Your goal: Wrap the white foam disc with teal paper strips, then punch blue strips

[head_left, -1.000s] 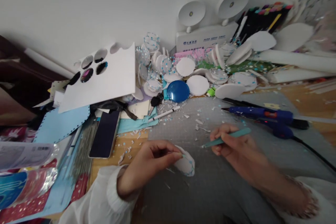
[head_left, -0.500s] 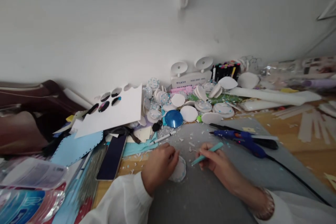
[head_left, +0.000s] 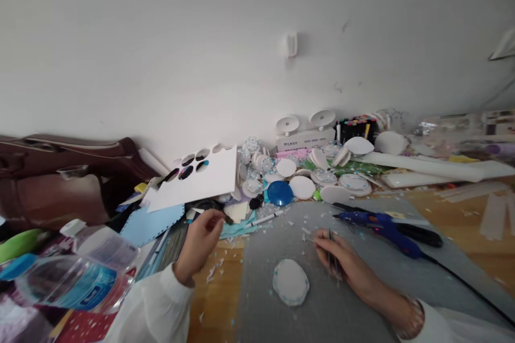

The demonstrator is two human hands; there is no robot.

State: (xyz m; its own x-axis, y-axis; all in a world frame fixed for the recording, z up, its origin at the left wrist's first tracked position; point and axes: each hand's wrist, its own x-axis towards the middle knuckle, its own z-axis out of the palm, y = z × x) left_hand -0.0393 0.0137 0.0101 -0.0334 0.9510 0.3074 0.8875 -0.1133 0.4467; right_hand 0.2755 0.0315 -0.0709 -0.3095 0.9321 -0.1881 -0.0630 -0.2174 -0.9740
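Note:
A white round disc [head_left: 290,282] with pale blue dots round its scalloped edge lies flat on the grey mat [head_left: 265,246]. To its right, above the mat, my right hand [head_left: 341,260] is closed round teal tweezers [head_left: 330,249], seen nearly edge-on. By its fingertips are tiny white scraps, too small to make out. My left hand [head_left: 201,241] is raised off to the left of the disc, over the wooden table's edge of the mat. Its fingers are loosely curved and apart, with nothing visible in them.
A blue glue gun [head_left: 380,228] with a black cable lies on the mat's right. Behind are piled white discs [head_left: 301,187], a blue round lid [head_left: 280,193] and a white pen [head_left: 265,218]. A perforated white board [head_left: 201,182] and plastic bottles [head_left: 80,284] are on the left.
My left hand has let go of the white disc and moved left, leaving it on the mat. The tweezers have turned in my right hand. The view has shifted.

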